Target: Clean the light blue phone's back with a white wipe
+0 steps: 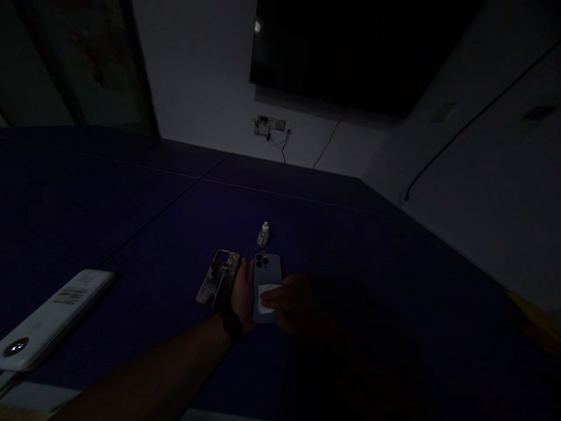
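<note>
Starting out on the far left of the dark blue tabletop [131, 199], a white oblong device [55, 318] lies at an angle, with a round lit spot at its near end. Moving right, a worn, patterned phone case [218, 278] sits face up with nothing in it that I can make out. Right beside it comes the left hand [243, 295], a dark band on its wrist, half curled with its fingers against the edge of a blue smartphone [267, 272], which lies on its face, triple camera at the far end. And there's the right hand [294, 304], deep in shadow, fingers closed down on a white wipe [266, 298] pressed to the phone's back. That's sound technique: one hand bracing, the other keeping the wipe flat. Just beyond, a small dropper bottle [263, 235] stands upright with a white tip; its contents are too dim to read. Far off, a wall socket [272, 125] trails thin wires beneath a black wall-mounted screen [350, 47].
</note>
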The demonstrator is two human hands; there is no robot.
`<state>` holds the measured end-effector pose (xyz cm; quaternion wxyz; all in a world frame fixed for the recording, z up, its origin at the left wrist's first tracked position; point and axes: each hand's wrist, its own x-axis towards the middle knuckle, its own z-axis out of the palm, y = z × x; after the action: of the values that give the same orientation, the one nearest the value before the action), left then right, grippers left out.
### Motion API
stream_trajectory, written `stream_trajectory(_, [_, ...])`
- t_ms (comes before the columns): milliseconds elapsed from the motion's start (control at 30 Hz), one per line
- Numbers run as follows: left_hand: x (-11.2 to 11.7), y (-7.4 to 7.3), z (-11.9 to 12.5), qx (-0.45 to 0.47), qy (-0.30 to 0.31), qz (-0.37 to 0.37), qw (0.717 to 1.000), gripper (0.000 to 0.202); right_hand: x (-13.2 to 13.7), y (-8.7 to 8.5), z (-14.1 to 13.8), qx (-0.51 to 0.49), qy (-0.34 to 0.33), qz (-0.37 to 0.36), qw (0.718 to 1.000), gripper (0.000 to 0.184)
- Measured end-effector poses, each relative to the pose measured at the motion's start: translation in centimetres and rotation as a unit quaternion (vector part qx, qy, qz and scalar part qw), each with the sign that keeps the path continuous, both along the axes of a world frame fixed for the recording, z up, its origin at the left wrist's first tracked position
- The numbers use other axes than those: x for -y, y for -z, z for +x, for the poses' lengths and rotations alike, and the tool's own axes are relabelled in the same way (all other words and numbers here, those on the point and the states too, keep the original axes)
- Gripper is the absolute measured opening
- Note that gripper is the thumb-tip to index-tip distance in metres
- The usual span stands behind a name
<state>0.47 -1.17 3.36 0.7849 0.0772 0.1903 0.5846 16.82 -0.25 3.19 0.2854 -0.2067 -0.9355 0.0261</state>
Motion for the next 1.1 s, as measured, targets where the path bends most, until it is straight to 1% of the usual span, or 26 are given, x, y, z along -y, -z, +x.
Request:
stream_trajectory(100, [0.2, -0.5, 0.0, -0.003, -0.014, -0.011, 1.000, 0.042, -0.4, -0.1, 0.6, -0.027, 0.034, 0.018, 0.999, 0.034])
stream_trajectory(167, [0.3, -0.7, -0.1, -0.010, -0.016, -0.025, 1.000, 0.042, -0.4, 0.0, 0.3, -0.013, 0.043, 0.023, 0.999, 0.039])
stream_trajectory(200, [0.4, -0.8, -0.1, -0.013, -0.015, -0.031, 0.999, 0.042, -0.3, 0.0, 0.1, 0.003, 0.036, 0.020, 0.999, 0.042])
stream_trajectory(267, [0.5, -0.9, -0.2, -0.020, -0.015, -0.034, 0.999, 0.042, -0.1, 0.1, -0.3, 0.025, 0.000, 0.009, 1.000, 0.043])
stream_trajectory(333, [0.5, -0.9, -0.2, -0.019, -0.011, -0.031, 0.999, 0.042, -0.1, 0.0, -0.2, 0.015, -0.032, 0.000, 0.999, 0.039])
stream_trajectory(367, [0.5, -0.8, -0.1, -0.016, -0.008, -0.026, 1.000, 0.043, -0.2, 0.0, 0.0, 0.004, -0.034, -0.002, 0.999, 0.036])
stream_trajectory(433, [0.5, -0.7, -0.1, -0.011, -0.003, -0.014, 1.000, 0.043, -0.3, 0.0, 0.4, -0.012, -0.010, 0.002, 1.000, 0.035])
stream_trajectory(500, [0.5, -0.6, 0.0, -0.011, -0.003, -0.007, 1.000, 0.042, -0.3, 0.0, 0.5, -0.015, 0.022, 0.004, 1.000, 0.039])
stream_trajectory(567, [0.5, -0.5, -0.1, -0.015, -0.004, -0.011, 1.000, 0.042, -0.2, 0.1, 0.1, -0.011, 0.026, 0.000, 1.000, 0.043])
stream_trajectory(700, [0.4, -0.5, -0.2, -0.012, -0.003, -0.022, 1.000, 0.040, 0.1, 0.0, -0.4, -0.011, -0.002, -0.003, 1.000, 0.041])
stream_trajectory(833, [0.3, -0.7, -0.1, -0.017, -0.016, -0.009, 1.000, 0.040, 0.0, -0.4, 0.6, -0.046, 0.007, 0.009, 0.999, 0.035])
stream_trajectory(900, [0.3, -0.8, -0.1, -0.018, -0.014, -0.003, 1.000, 0.041, 0.0, -0.6, 1.0, -0.049, -0.010, 0.001, 0.999, 0.035])
stream_trajectory(1033, [0.2, -0.5, -0.2, -0.005, 0.006, -0.004, 1.000, 0.046, 0.9, -0.6, 0.5, -0.012, -0.077, 0.000, 0.997, 0.037])
stream_trajectory(1100, [0.0, -0.2, -0.3, 0.001, 0.011, -0.011, 1.000, 0.049, 1.5, -0.7, -0.2, 0.030, -0.077, 0.001, 0.997, 0.038])
